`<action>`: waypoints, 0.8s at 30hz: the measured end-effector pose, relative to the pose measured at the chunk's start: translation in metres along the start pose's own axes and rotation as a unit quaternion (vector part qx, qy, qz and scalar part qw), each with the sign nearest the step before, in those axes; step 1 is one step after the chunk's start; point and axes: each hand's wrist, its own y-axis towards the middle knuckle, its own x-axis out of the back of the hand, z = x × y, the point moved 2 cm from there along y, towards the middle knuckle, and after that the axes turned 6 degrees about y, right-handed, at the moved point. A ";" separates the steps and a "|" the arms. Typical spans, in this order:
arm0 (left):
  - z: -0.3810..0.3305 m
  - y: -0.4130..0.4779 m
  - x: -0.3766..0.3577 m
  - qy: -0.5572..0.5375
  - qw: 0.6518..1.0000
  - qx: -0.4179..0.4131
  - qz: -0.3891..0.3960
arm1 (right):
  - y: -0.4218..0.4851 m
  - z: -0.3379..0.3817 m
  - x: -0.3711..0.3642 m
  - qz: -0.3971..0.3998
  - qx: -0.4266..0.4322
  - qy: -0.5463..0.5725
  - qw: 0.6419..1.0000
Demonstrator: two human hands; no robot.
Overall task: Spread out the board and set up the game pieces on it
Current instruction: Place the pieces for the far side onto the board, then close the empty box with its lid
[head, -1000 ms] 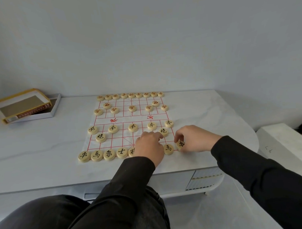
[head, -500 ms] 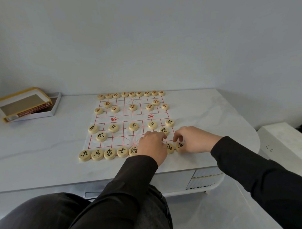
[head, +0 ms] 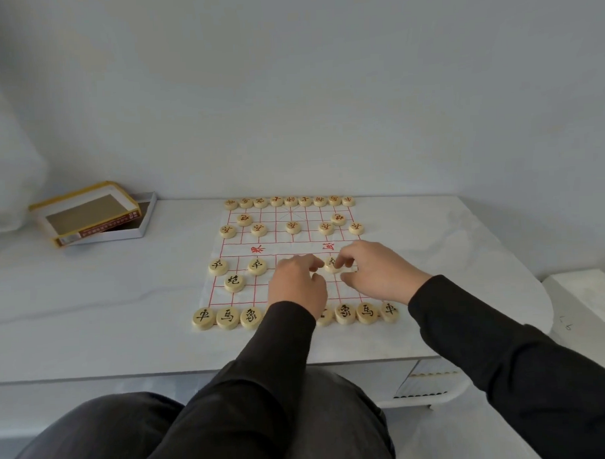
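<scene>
On the board (head: 288,248), the right hand (head: 378,271) pinches a black-marked piece (head: 330,264); the left hand (head: 296,286) curls beside it, grip unclear.

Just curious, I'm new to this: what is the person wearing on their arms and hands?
Long black sleeves cover both arms to the wrists: the left sleeve and the right sleeve. The left hand and right hand are bare, with no gloves, rings or watch showing.

Quick count: one board (head: 291,247), sixteen red-lettered pieces (head: 293,227) toward 12 o'clock, eleven black-lettered pieces (head: 233,282) showing toward 6 o'clock, plus one box lid (head: 84,213) and one tray (head: 144,217) at 10 o'clock.
</scene>
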 end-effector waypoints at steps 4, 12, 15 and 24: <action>0.038 0.007 0.031 -0.008 0.999 0.019 -0.042 | 0.023 0.038 -0.010 -0.009 0.024 0.033 0.999; 0.117 0.021 0.086 -0.030 0.992 0.089 -0.090 | 0.065 0.109 -0.045 -0.052 0.036 0.162 0.985; 0.144 0.028 0.100 -0.060 0.986 0.111 -0.110 | 0.083 0.136 -0.057 -0.069 0.026 0.199 0.977; 0.220 0.070 0.140 0.001 0.979 0.131 -0.156 | 0.140 0.190 -0.094 -0.103 0.012 0.198 0.975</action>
